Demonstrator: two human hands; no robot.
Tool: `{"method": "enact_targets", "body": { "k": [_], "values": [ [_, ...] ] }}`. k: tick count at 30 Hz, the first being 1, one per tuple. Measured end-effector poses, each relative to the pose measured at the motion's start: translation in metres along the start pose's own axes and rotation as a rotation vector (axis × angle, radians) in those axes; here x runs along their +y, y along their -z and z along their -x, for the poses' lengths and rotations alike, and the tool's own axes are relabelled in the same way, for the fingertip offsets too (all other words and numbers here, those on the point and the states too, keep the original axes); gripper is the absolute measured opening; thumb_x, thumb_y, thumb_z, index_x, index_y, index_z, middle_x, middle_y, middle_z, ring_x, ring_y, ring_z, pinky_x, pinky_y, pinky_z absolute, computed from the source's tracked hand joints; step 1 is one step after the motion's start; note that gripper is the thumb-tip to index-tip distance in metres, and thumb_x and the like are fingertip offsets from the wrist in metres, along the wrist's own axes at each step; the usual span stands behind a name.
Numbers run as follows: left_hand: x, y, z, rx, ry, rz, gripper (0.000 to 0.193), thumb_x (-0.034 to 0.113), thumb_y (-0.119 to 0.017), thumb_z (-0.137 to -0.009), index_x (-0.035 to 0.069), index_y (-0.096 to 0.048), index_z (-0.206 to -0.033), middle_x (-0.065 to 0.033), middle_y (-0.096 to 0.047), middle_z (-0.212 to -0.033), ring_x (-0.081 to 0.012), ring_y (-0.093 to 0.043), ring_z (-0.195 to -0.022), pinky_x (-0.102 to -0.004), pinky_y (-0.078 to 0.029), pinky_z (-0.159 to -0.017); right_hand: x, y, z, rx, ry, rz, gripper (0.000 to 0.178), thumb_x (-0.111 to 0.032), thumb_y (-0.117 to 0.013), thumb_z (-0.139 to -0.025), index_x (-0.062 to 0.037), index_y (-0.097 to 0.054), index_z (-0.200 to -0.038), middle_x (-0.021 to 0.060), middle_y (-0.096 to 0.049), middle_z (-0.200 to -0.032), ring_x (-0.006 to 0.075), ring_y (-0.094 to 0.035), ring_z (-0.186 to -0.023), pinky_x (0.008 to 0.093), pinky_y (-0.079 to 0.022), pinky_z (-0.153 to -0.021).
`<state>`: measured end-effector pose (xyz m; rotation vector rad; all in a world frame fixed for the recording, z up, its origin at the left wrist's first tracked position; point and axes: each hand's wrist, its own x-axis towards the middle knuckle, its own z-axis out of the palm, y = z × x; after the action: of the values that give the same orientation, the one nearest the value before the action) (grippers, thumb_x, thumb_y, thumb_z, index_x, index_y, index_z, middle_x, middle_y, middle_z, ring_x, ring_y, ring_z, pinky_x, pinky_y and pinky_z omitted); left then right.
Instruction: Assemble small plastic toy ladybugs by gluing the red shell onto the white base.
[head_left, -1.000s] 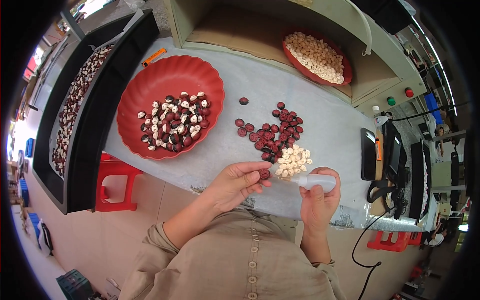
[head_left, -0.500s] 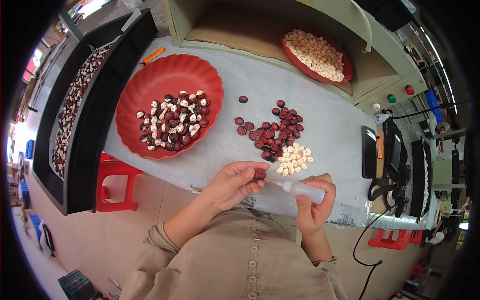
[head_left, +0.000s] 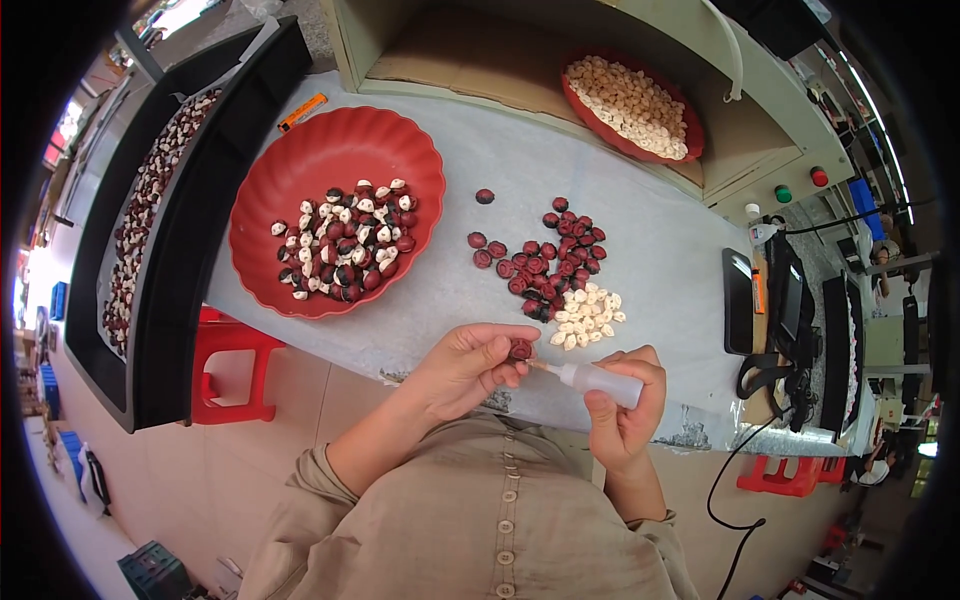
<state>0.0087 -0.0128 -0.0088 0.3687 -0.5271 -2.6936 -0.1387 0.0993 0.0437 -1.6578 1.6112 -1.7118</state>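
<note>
The left hand (head_left: 462, 370) pinches a dark red bead (head_left: 520, 349) over the desk (head_left: 420, 320); the right hand (head_left: 626, 412) grips a pale squeeze bottle (head_left: 606, 385), its nozzle pointing at the bead.

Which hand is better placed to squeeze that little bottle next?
Probably the right hand: it grips the translucent bottle, its nozzle pointing toward the dark red piece. The left hand is occupied, pinching that piece.
</note>
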Motion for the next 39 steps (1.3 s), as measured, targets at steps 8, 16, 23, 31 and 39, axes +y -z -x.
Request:
{"method": "enact_targets", "body": {
  "k": [8, 16, 23, 31, 39],
  "values": [
    [-0.0012, 0.0012, -0.0006, -0.002, 0.005, -0.001, 0.032, 0.018, -0.053, -0.08, -0.004, -0.052, -0.104, -0.009, -0.057, -0.086, -0.0137, -0.055, -0.074, -0.0222, -0.047, -0.062, 0.0007, -0.0001, -0.0012, 0.004, -0.016, -0.005, 0.026, -0.009, -0.059, -0.075, 0.0011, -0.042, -0.093, 0.0118, -0.048, -0.079, 0.0159, -0.043, -0.065, 0.0232, -0.037, -0.056],
    [-0.0005, 0.001, -0.0001, -0.008, 0.013, 0.004, 0.032, 0.017, -0.053, -0.081, -0.005, -0.051, -0.104, -0.0096, -0.057, -0.087, -0.0139, -0.055, -0.074, -0.0223, -0.047, -0.063, 0.0001, -0.0003, -0.0031, -0.02, 0.027, 0.019, 0.027, -0.007, -0.06, -0.074, 0.001, -0.043, -0.093, 0.0119, -0.048, -0.078, 0.0165, -0.044, -0.063, 0.0246, -0.038, -0.054],
    [-0.0007, 0.0008, 0.0004, 0.006, 0.01, 0.007, 0.032, 0.017, -0.053, -0.081, -0.005, -0.051, -0.104, -0.01, -0.057, -0.088, -0.0143, -0.055, -0.074, -0.0225, -0.047, -0.063, -0.004, 0.0015, -0.0008, -0.057, 0.047, 0.052, 0.03, -0.005, -0.062, -0.071, 0.0009, -0.043, -0.094, 0.0116, -0.05, -0.077, 0.0181, -0.045, -0.063, 0.0258, -0.038, -0.054],
    [0.0, -0.0012, 0.0009, -0.001, 0.001, 0.002, 0.032, 0.016, -0.052, -0.081, -0.005, -0.051, -0.105, -0.0101, -0.057, -0.087, -0.0145, -0.056, -0.073, -0.0226, -0.048, -0.063, -0.0029, -0.0006, -0.0028, -0.05, 0.132, 0.118, 0.033, -0.005, -0.063, -0.07, 0.0002, -0.043, -0.095, 0.0118, -0.051, -0.077, 0.0193, -0.046, -0.062, 0.0274, -0.039, -0.053],
    [-0.0008, -0.0013, 0.0004, 0.005, -0.015, -0.003, 0.031, 0.014, -0.051, -0.081, -0.006, -0.05, -0.105, -0.0108, -0.057, -0.087, -0.015, -0.057, -0.074, -0.0223, -0.048, -0.064, -0.0067, -0.0006, -0.0021, -0.073, 0.168, 0.179, 0.036, -0.004, -0.064, -0.069, -0.0014, -0.042, -0.097, 0.0128, -0.049, -0.077, 0.02, -0.047, -0.059, 0.0277, -0.039, -0.05]
  ]
}}
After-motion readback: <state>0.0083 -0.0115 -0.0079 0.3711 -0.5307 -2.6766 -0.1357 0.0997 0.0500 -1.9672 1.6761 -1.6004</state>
